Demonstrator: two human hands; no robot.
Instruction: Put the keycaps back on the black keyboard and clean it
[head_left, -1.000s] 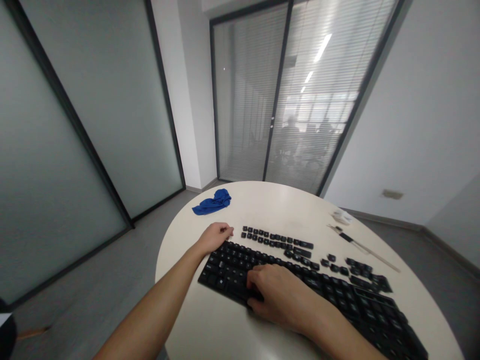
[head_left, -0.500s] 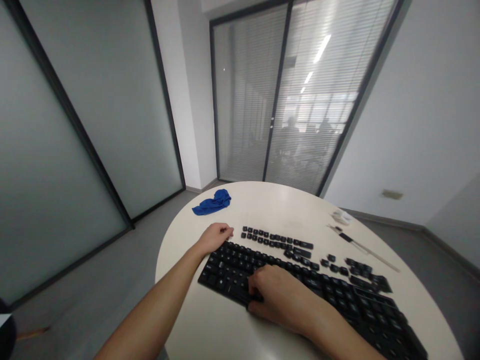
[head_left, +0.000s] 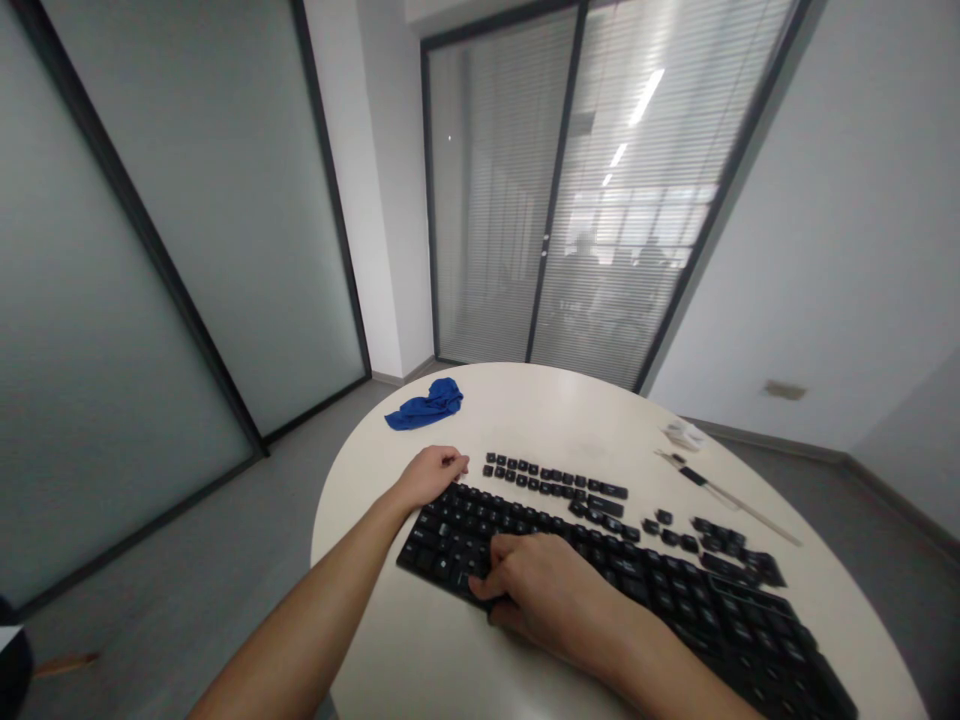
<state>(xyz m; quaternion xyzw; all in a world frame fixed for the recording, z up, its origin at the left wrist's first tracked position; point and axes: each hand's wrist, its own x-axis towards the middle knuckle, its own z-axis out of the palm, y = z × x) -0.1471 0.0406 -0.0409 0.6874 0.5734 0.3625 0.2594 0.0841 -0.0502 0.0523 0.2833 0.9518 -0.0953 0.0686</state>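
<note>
A black keyboard lies slantwise across the round table, its right end reaching the lower right. My left hand rests at its far left corner with the fingers curled in; anything inside them is hidden. Over the near left part of the keys is my right hand, bent, with its digits apart and one pressing down by the front edge. Nothing shows in its grasp. Loose black keycaps lie in two rows behind the keyboard, and more loose keycaps are bunched to the right.
The pale table carries a crumpled blue cloth at the far left. On the right are a thin brush-like tool with a black grip and a small white item. Glass partitions and walls surround the table.
My right hand has shifted slightly left over the keys, and one digit now reaches further out to the left. The left hand and the keyboard look unmoved.
</note>
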